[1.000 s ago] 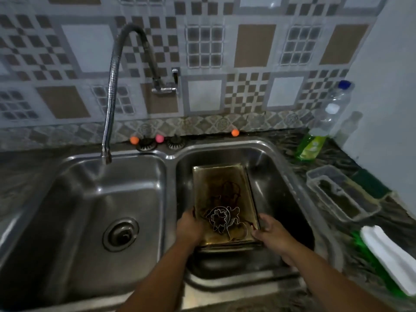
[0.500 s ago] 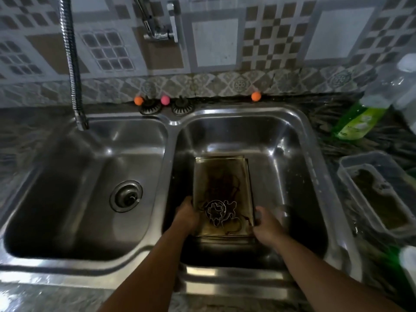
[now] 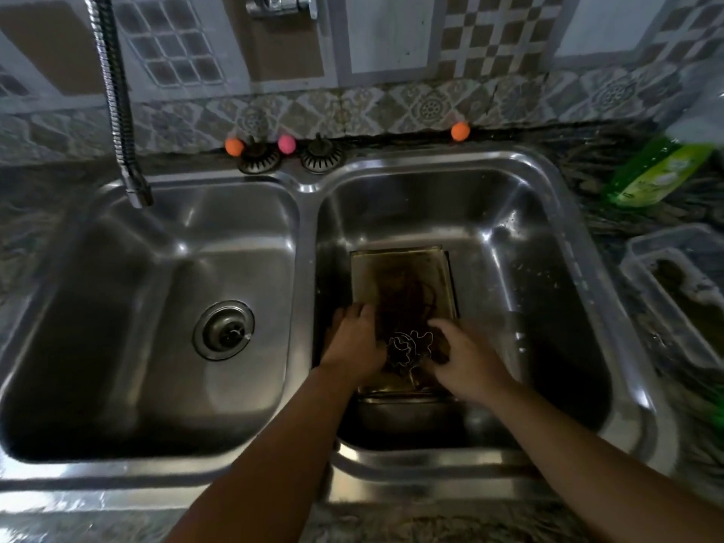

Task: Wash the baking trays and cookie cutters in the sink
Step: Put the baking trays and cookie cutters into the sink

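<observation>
A stained, brownish baking tray (image 3: 399, 276) lies flat in the right basin (image 3: 548, 237) of the steel double sink. Thin metal cookie cutters (image 3: 409, 344) sit tangled on its near end. My left hand (image 3: 352, 342) covers the tray's near left edge, with its fingers closed over the rim. My right hand (image 3: 468, 358) has its fingers and thumb curled around the cutters from the right. The tray's near corners are hidden under both hands. A second tray's rim (image 3: 399, 403) shows just below the first one.
The left basin (image 3: 117, 307) holds only its drain (image 3: 223, 330). The flexible tap hose (image 3: 117, 103) hangs over the left basin's back corner. A green dish soap bottle (image 3: 658, 170) and a clear plastic container (image 3: 681, 291) stand on the right counter. Two strainers (image 3: 290, 158) sit behind the sink.
The tray has gone down onto the bottom of the right basin. My right hand has left the tray's right edge and moved inward onto the cutters. The camera has come closer.
</observation>
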